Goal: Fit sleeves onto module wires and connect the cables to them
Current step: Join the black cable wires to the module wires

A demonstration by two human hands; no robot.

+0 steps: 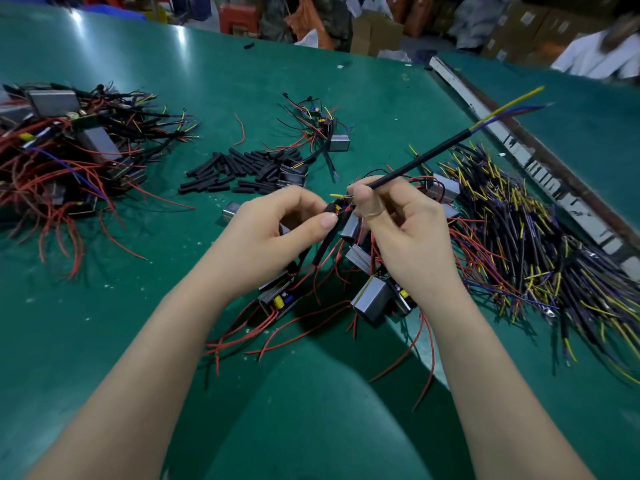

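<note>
I see the green surface (207, 109) filling most of the view, its near edge cut off by the frame. On the far left lies a big tangle of finished modules (65, 147) with red leads, running out of view at the left edge. On the right lies a broad heap of black cables (519, 244) with yellow and blue cores; it spills past the right edge. In the middle, beyond the hands, sits a pile of short black sleeves (242, 169). Below the hands lie loose grey modules (372, 301) with red wires; how many, I cannot tell, since the hands cover part of them.

My left hand (277, 233) pinches a black sleeve (330, 216) over the module wires, thumb and forefinger curled tight on it. My right hand (398, 220) grips one black cable (419, 161), fingers curled around it, the cable slanting up and right with its yellow and blue cores splayed at the far end. Where the cable's near tips meet the wires between my thumbs, the joint is too small and crowded to make out.
</note>
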